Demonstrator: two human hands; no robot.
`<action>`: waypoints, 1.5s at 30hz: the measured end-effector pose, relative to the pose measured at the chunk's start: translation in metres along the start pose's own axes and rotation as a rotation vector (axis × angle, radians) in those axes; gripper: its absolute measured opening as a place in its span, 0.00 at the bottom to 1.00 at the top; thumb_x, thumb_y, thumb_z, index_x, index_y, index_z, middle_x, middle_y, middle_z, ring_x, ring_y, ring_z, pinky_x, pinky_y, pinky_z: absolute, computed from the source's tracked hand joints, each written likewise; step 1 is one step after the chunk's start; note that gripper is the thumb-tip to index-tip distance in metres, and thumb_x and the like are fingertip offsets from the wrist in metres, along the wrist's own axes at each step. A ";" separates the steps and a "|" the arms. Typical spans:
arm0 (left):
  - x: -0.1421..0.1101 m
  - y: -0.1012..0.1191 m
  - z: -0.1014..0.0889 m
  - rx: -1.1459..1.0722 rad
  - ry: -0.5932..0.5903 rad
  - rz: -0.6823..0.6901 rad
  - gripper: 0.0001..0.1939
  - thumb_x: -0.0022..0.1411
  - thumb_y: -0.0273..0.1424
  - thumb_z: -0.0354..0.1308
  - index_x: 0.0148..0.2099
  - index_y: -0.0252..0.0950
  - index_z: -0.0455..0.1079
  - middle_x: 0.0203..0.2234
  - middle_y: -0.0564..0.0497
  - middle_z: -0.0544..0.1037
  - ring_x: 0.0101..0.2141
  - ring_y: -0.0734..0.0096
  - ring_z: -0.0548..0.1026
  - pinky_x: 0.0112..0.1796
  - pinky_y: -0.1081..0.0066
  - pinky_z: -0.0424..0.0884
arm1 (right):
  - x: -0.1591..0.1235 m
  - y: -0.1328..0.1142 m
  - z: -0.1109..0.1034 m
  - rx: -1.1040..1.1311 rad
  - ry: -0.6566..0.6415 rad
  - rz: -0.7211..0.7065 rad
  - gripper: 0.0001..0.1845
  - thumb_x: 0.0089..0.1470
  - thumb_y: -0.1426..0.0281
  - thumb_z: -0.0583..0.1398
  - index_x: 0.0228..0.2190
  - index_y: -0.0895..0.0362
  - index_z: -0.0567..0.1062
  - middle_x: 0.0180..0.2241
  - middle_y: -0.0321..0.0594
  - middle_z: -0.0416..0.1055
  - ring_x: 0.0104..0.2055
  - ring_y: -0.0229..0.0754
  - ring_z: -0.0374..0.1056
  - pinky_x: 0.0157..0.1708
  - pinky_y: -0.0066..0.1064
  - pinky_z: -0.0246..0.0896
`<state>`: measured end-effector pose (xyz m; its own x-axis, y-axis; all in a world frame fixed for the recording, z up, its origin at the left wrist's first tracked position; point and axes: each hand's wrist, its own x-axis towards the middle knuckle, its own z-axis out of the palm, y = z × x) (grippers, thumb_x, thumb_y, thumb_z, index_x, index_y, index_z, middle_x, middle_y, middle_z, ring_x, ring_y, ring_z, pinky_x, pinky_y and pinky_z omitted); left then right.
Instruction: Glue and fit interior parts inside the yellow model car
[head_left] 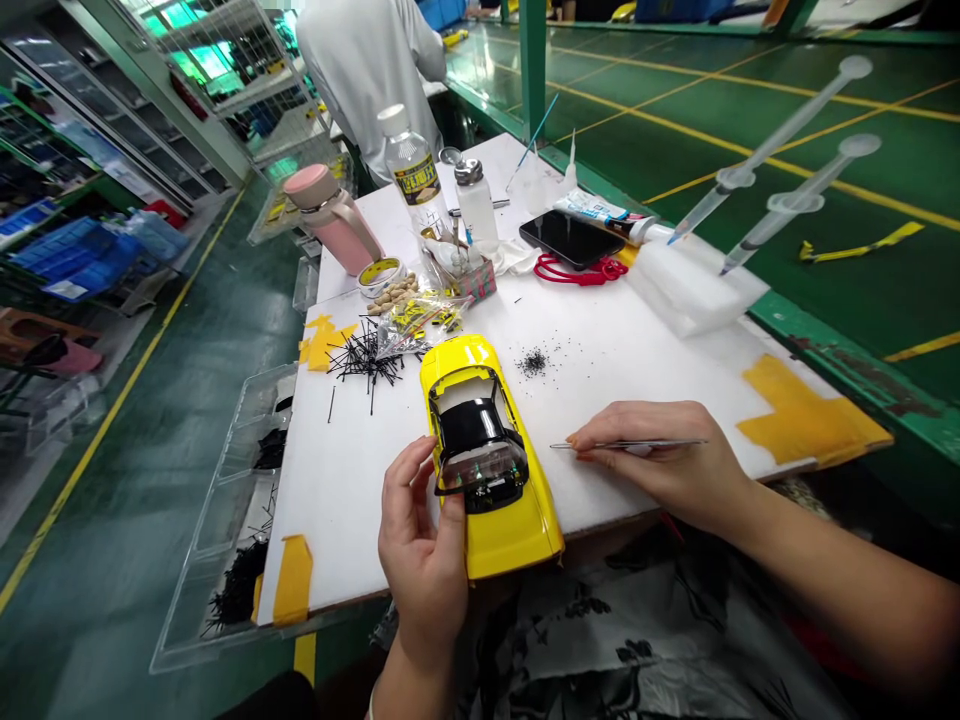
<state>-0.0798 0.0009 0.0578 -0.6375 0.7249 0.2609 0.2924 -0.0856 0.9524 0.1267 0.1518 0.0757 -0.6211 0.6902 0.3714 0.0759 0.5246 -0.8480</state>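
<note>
A yellow model car [517, 535] lies nose-away on the white board [622, 375], with a glossy black cabin piece [476, 440] on its body. My left hand [424, 545] grips the car's near end and side, its fingers against the clear rear window area. My right hand [660, 465] pinches slim metal tweezers [628, 444], whose tips point at the car and stop a little short of it. Thin black bristle-like bits [365, 358] lie scattered left of the car, and a small heap of black grains [533, 362] sits just right of its nose.
A clear compartment tray [240, 510] holding black bits adjoins the board's left edge. At the back stand a water bottle [412, 170], a pink flask [334, 215], a phone [570, 238] and a white foam block [697, 285]. A co-worker's white-sleeved back [367, 70] is beyond.
</note>
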 end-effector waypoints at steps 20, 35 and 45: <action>0.001 0.000 -0.001 0.016 0.000 -0.006 0.23 0.66 0.35 0.63 0.61 0.40 0.69 0.58 0.41 0.72 0.60 0.51 0.70 0.63 0.52 0.65 | 0.010 -0.013 -0.029 0.038 -0.040 0.315 0.06 0.50 0.65 0.70 0.28 0.55 0.84 0.28 0.40 0.79 0.27 0.40 0.73 0.24 0.26 0.66; 0.000 0.002 0.001 0.024 0.025 0.008 0.21 0.66 0.33 0.64 0.60 0.41 0.70 0.58 0.42 0.72 0.59 0.53 0.72 0.63 0.54 0.65 | -0.015 -0.002 -0.022 0.002 0.036 0.125 0.02 0.56 0.72 0.67 0.32 0.54 0.83 0.32 0.40 0.80 0.33 0.42 0.76 0.32 0.31 0.71; 0.000 0.004 0.001 0.012 0.018 0.011 0.21 0.66 0.32 0.63 0.60 0.41 0.70 0.58 0.43 0.72 0.59 0.53 0.72 0.63 0.53 0.65 | -0.016 -0.001 -0.019 0.020 0.031 0.068 0.04 0.58 0.74 0.66 0.34 0.54 0.82 0.34 0.39 0.81 0.35 0.41 0.77 0.35 0.30 0.72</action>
<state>-0.0779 0.0015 0.0613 -0.6467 0.7116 0.2746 0.3082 -0.0855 0.9475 0.1517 0.1497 0.0772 -0.5904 0.7394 0.3237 0.1016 0.4659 -0.8790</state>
